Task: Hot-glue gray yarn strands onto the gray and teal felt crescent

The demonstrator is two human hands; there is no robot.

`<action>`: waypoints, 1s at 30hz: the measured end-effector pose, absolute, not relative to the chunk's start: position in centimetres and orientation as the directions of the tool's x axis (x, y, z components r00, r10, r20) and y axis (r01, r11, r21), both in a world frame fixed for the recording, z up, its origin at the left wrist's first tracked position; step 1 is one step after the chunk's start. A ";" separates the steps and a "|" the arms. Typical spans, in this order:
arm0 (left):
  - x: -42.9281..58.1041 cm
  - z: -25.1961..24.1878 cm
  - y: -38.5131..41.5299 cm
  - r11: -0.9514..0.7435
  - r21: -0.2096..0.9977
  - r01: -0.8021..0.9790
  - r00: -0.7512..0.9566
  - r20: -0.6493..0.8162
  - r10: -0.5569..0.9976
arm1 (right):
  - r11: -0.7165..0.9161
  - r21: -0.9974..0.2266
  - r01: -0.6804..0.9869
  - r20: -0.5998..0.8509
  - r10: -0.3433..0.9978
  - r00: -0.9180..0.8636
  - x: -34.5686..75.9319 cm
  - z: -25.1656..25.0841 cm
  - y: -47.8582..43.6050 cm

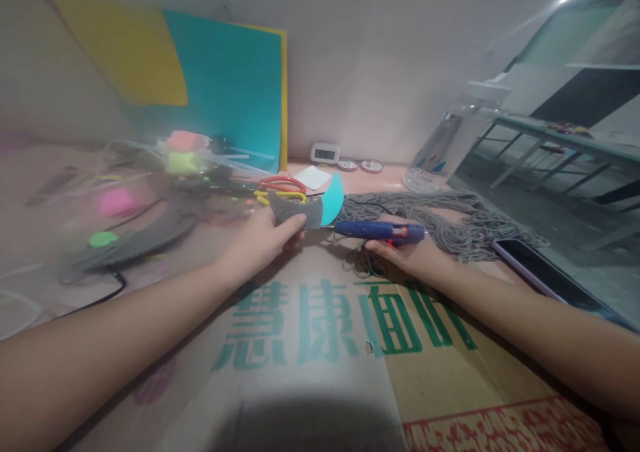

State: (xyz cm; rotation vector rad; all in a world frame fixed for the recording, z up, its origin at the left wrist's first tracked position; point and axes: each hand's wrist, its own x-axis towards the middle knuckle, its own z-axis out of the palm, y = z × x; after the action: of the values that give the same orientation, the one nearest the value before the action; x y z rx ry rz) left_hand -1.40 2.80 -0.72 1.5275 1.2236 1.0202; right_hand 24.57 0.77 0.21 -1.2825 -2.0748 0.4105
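My left hand (267, 239) is closed on a curved piece, grey on its near part (295, 209) and turquoise at its far end (334, 202). It holds the piece just above the cardboard. My right hand (405, 252) grips a blue hot glue gun (380, 230) lying sideways, its nozzle pointing left toward the grey and turquoise piece. The nozzle tip sits close to the piece's lower edge.
A flattened cardboard box (325, 345) with green characters covers the table. Grey yarn (450, 215) lies behind my right hand, a phone (540, 272) to its right. Red-handled scissors (283, 184), turquoise and yellow sheets (225, 85), a plastic bottle (440, 152) and blurred craft clutter (150, 192) stand further back.
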 end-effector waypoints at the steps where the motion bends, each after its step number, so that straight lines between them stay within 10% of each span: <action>1: -1.4 -0.7 2.8 -0.101 0.966 0.240 0.169 0.061 0.984 | 0.476 -0.568 0.671 0.369 0.876 -0.309 24.6 0.2 0.8; 30: -1.6 -1.1 3.0 -0.126 0.945 0.301 0.211 0.063 0.976 | 0.431 -0.587 0.685 0.349 0.899 -0.266 24.6 0.4 0.7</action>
State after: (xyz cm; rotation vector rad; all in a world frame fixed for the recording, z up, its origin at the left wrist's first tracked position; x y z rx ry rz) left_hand -1.64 2.99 -1.09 1.6004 1.2330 0.9595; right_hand 24.58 0.70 0.37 -1.3297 -2.0373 0.4234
